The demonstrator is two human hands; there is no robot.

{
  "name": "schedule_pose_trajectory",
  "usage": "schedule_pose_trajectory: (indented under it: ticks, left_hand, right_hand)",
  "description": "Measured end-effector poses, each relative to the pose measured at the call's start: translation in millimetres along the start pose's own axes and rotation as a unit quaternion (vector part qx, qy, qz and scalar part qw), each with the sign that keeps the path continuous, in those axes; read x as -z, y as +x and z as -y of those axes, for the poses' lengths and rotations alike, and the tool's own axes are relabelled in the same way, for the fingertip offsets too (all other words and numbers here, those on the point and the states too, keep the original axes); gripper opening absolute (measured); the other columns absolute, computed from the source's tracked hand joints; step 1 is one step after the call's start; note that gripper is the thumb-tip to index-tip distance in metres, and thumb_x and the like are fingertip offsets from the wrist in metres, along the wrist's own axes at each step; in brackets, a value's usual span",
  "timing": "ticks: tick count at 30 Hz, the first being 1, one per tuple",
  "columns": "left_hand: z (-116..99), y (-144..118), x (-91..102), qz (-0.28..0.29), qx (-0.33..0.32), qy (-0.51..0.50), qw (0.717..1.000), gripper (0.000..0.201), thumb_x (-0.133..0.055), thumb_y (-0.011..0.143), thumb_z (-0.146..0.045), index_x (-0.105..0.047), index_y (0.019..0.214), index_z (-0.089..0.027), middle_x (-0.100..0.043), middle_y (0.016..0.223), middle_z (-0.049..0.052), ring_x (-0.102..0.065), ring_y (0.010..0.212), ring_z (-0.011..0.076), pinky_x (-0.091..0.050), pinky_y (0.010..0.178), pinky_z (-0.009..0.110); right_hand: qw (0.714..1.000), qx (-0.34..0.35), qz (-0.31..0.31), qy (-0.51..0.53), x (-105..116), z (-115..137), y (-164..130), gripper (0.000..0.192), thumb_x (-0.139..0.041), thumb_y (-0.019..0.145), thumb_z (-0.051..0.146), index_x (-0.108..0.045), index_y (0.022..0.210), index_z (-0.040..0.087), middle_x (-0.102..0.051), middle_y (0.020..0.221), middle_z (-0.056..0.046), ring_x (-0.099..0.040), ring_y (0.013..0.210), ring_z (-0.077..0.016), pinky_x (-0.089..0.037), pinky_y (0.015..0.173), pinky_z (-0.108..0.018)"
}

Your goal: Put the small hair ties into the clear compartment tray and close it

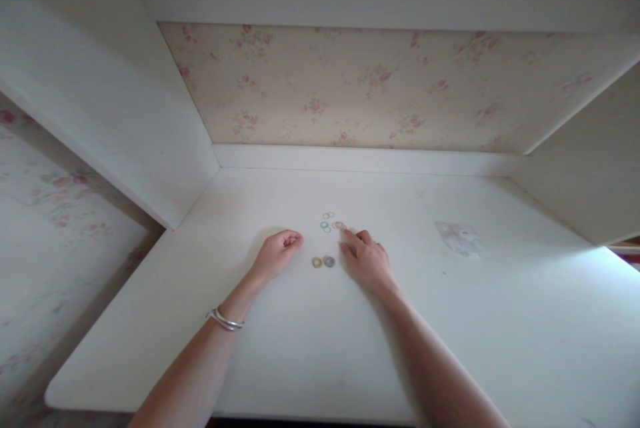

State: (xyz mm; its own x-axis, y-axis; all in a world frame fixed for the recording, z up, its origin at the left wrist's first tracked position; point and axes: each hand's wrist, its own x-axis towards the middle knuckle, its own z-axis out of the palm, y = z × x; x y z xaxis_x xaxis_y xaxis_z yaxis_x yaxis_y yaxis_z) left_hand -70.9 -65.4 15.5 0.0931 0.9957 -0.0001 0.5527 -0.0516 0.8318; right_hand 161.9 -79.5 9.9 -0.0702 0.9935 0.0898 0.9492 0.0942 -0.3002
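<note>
My right hand (367, 260) lies on the white desk with its index finger stretched out to the edge of a small cluster of thin reddish rings (339, 225). Its thumb is apart from that finger, and nothing shows between them. Left of the rings rests my left hand (281, 251), fingers curled in toward the thumb, with nothing visible in it. Thin green rings (325, 227) lie beside the reddish cluster, and a pair of pale brownish rings (328, 215) lies just behind. Nearer to me, between the hands, are yellow rings (317, 262) and grey-blue rings (329, 261).
A crumpled clear plastic bag (459, 240) lies on the white desk (310, 355) to the right. A tiny dark speck (443, 273) is in front of it. White side panels and a flower-patterned back wall (360, 91) enclose the desk.
</note>
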Motion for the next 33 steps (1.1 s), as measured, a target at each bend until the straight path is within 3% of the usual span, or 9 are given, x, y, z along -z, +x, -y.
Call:
schedule_pose_trajectory:
  ticks: [10, 19, 33]
  left_hand:
    - [-3, -2, -0.5, -0.014, 0.001, -0.005, 1.0, 0.036, -0.049, 0.079, -0.049, -0.067, 0.086, -0.018, -0.046, 0.056, -0.004, -0.041, 0.052, 0.0112, -0.028, 0.05, 0.023]
    - [0, -1, -2.6, -0.013, -0.006, -0.004, 1.0, 0.035, -0.05, 0.079, -0.048, -0.067, 0.086, -0.018, -0.049, 0.058, -0.004, -0.043, 0.053, 0.0109, -0.03, 0.052, 0.023]
    - [-2, -1, -0.2, 0.002, -0.004, 0.0, 1.0, 0.037, -0.049, 0.079, -0.049, -0.067, 0.088, -0.017, -0.048, 0.057, -0.003, -0.042, 0.052, 0.0115, -0.029, 0.051, 0.023]
  right_hand:
    - [0.999, 0.032, -0.022, 0.032, 1, -3, -3, 0.027, -0.038, 0.093, 0.034, -0.063, 0.099, 0.026, -0.058, 0.097, -0.003, -0.056, 0.075, -0.014, -0.036, 0.072, -0.028]
    - [0.997, 0.077, 0.002, 0.012, 0, -7, -2, 0.028, -0.034, 0.095, 0.027, -0.062, 0.093, 0.02, -0.057, 0.096, -0.005, -0.056, 0.079, -0.0147, -0.034, 0.073, -0.029]
    - [0.978, 0.18, 0.05, 0.091, 11, -7, -17, 0.023, -0.038, 0.094, 0.027, -0.061, 0.094, 0.023, -0.057, 0.095, -0.003, -0.055, 0.086, -0.013, -0.035, 0.082, -0.03]
